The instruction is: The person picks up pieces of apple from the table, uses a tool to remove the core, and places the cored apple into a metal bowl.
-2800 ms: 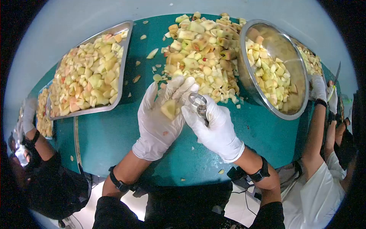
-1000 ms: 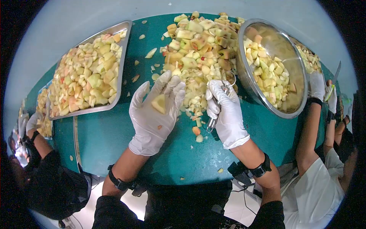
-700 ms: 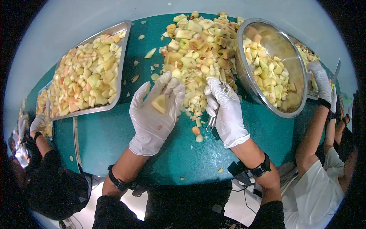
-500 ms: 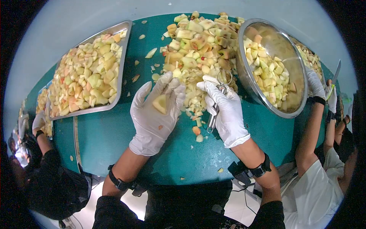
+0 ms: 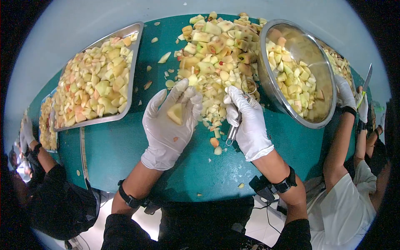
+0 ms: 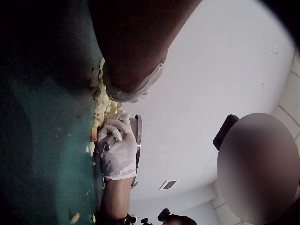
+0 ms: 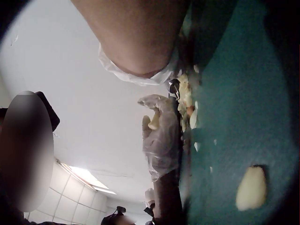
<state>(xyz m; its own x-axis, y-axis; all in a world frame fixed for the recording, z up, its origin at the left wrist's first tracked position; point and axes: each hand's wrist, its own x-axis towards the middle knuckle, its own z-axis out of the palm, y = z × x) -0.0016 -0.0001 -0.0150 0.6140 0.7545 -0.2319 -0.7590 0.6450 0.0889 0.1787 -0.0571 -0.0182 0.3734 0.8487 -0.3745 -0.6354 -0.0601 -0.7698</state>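
My gloved left hand (image 5: 168, 125) lies palm up above the green table, its fingers relaxed. A pale apple piece (image 5: 175, 113) rests on it near the base of the fingers, with a small brownish bit lower on the palm. To its right, my gloved right hand (image 5: 248, 121) grips a metal corer (image 5: 231, 135) by the handle. The corer's ring head points away over the cut apple and its hanging loop sticks out toward me. Ahead of both hands spreads a heap of cut apple (image 5: 212, 46), some of it browned. The right wrist view shows the left palm (image 7: 164, 140) from the side.
A steel tray (image 5: 135, 75) of apple pieces stands at the left. At the right, a steel bowl (image 5: 264, 71) of apple cubes leans toward me. Scraps (image 5: 164, 57) dot the green table (image 5: 121, 150). Other people's gloved hands work at both sides, one holding a knife (image 5: 368, 77).
My hands were together at the apple piece; the right has since moved right with the corer, over the heap's edge. Lately its fingers shift slightly on the handle. Small scraps now lie below the heap.
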